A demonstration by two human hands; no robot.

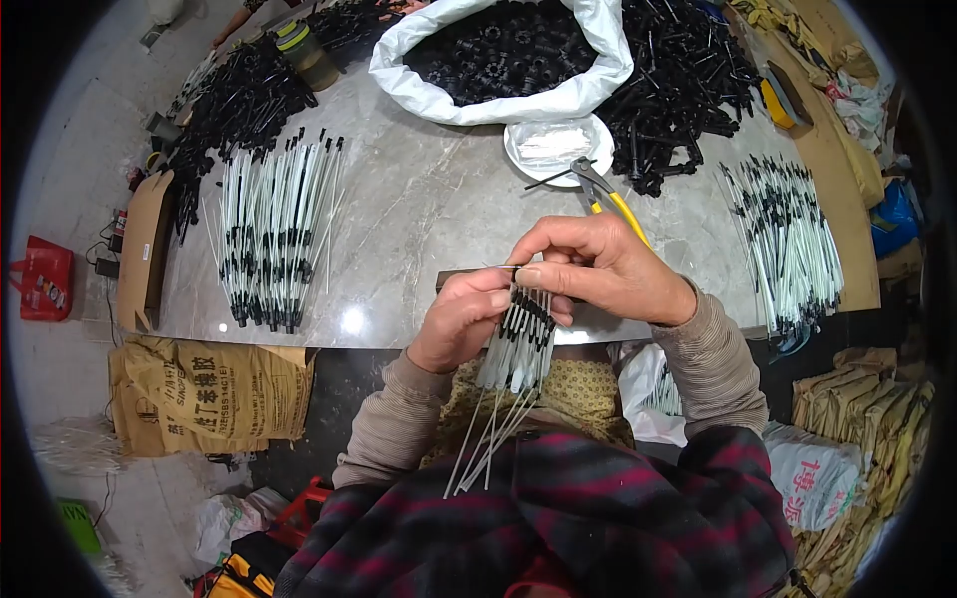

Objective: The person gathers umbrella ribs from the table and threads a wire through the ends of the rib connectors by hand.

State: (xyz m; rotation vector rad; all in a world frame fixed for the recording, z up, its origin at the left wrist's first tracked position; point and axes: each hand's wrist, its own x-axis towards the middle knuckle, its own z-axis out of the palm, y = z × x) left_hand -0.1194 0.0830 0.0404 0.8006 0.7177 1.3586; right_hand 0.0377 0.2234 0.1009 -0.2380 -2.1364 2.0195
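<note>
Just past the table's front edge, I hold a fanned bundle of thin white umbrella ribs [518,344] with black joints. My left hand [461,314] is closed in a pinch on the left of the bundle's upper end. From the right, my right hand [593,267] grips the same end, thumb and fingers together at the black tips. A thin wire-like piece seems to poke out between the fingertips, too small to make out. Several loose rods hang toward my lap. Beyond my right hand, yellow-handled pliers [623,212] lean on a white plate [508,147].
A white sack [401,88] of black plastic parts stands at the back, between heaps of black pieces [663,85]. Bundled ribs lie at left [274,214] and at right [793,244]. A cardboard box [148,249] stands at the left edge; a green-lidded jar [311,62] is behind.
</note>
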